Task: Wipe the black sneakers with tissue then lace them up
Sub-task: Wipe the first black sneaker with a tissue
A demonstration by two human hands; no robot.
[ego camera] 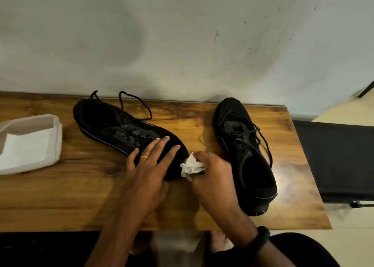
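Tissue (191, 166), crumpled, in right hand (212, 173) grip. Sneaker (113, 125): toe touches grip's left, long axis runs away leftward. Left hand (149, 165) flat, fingers straight, pinning toe. Second sneaker (242, 145) just right of grip.

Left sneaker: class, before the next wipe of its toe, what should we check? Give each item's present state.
1. Steadying: left hand rests flat on the left sneaker, at its toe. Ok.
2. Grip: right hand holds the crumpled tissue. Ok.
3. Contact: tissue sits at the toe's edge; touching unclear. Cannot tell.
4. Spares: white pack lies on the table, left of that sneaker. Ok.
5. Other shoe: right sneaker lies on the table; wiped or not, cannot tell.
6. Lacing: laces of the left sneaker lie loose, untied. Not ok.
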